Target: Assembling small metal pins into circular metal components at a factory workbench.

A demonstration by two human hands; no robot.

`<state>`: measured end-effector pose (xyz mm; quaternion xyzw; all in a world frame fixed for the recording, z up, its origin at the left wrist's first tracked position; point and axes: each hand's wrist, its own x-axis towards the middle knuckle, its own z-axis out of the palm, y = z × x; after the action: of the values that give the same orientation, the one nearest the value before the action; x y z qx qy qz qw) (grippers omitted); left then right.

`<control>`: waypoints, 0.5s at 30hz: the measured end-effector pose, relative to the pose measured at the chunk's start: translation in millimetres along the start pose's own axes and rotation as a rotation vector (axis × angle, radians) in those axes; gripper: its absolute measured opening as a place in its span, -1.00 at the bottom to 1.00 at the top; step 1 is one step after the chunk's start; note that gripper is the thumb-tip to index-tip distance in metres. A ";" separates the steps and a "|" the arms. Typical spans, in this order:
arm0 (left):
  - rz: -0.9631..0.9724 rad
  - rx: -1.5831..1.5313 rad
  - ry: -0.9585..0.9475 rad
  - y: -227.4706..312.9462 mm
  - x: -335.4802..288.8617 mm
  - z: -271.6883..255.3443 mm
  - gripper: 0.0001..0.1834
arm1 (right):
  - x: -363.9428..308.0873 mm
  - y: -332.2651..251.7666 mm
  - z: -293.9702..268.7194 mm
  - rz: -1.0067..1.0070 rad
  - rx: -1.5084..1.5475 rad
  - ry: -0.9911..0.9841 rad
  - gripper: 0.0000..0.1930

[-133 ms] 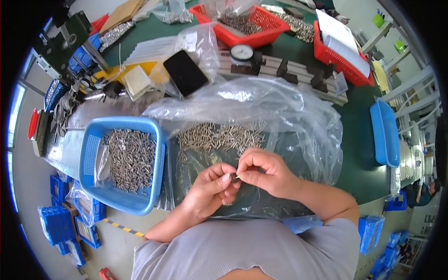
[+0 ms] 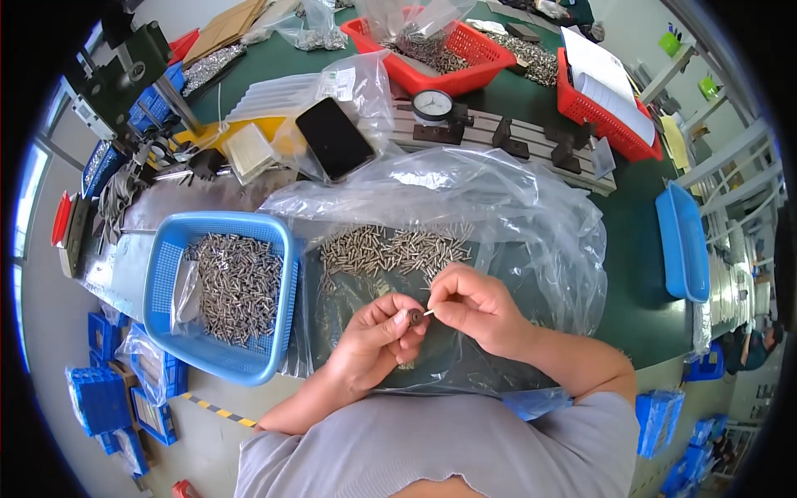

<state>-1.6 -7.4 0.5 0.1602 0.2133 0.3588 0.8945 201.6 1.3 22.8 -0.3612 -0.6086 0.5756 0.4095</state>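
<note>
My left hand (image 2: 378, 340) pinches a small dark ring-shaped part (image 2: 414, 316) between thumb and fingertips. My right hand (image 2: 473, 305) holds a thin metal pin (image 2: 428, 313), its tip right at the dark part. Both hands hover over a clear plastic sheet (image 2: 531, 224) spread on the green table. A heap of small metal pins (image 2: 390, 249) lies on the sheet just beyond my fingers. Left of my hands, a blue basket (image 2: 166, 274) holds a bag of many more metal pins.
A black phone (image 2: 334, 138) lies on plastic bags behind the sheet. A dial gauge (image 2: 432, 106) stands on a metal fixture. Two red baskets (image 2: 465, 75), (image 2: 581, 91) sit at the back, a blue tray (image 2: 682, 241) at right. Blue bins (image 2: 104, 398) stand on the floor, lower left.
</note>
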 end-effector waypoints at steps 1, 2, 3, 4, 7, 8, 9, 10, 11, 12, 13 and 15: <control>0.004 -0.009 0.004 0.2 -0.1 -0.5 -0.80 | 2.0 -9.6 -2.4 -0.054 -0.164 -0.011 -0.95; 0.003 -0.014 0.009 0.4 0.0 -1.0 -0.80 | 3.4 -8.5 -2.2 -0.048 -0.160 -0.015 -0.95; 0.007 -0.015 0.001 0.7 0.5 -2.1 -0.80 | 4.0 -6.0 -1.1 -0.072 -0.172 -0.009 -0.95; 0.011 -0.019 0.001 0.0 -1.2 -2.7 -0.80 | 3.2 -3.8 1.0 -0.091 -0.178 -0.007 -0.95; 0.022 -0.044 0.000 1.3 5.4 -1.1 -0.81 | 7.6 -6.6 1.0 -0.146 -0.284 0.057 -0.93; 0.013 -0.054 0.007 2.3 6.9 -1.2 -0.80 | 8.2 -6.6 -0.3 -0.171 -0.298 0.057 -0.93; 0.014 -0.051 -0.007 3.1 6.8 -1.9 -0.80 | 7.8 -6.8 0.2 -0.162 -0.291 0.059 -0.93; 0.016 -0.044 -0.028 4.5 9.8 -2.0 -0.80 | 9.0 -6.5 -1.9 -0.159 -0.291 0.063 -0.93; 0.021 -0.038 -0.035 4.8 10.3 -1.8 -0.80 | 9.4 -4.8 -2.5 -0.162 -0.292 0.061 -0.93; 0.018 -0.045 -0.019 5.0 8.9 -1.9 -0.80 | 9.9 -3.7 -2.1 -0.150 -0.280 0.055 -0.93; 0.017 -0.038 -0.023 5.6 9.6 -1.9 -0.80 | 10.8 -2.8 -3.1 -0.151 -0.280 0.045 -0.93; 0.013 -0.033 -0.028 5.4 9.4 -0.9 -0.80 | 11.1 -2.5 -2.6 -0.164 -0.274 0.036 -0.94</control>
<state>1.0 3.2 -0.4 0.1518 0.1941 0.3656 0.8976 199.6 12.3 26.2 -0.3731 -0.7014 0.4453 0.4131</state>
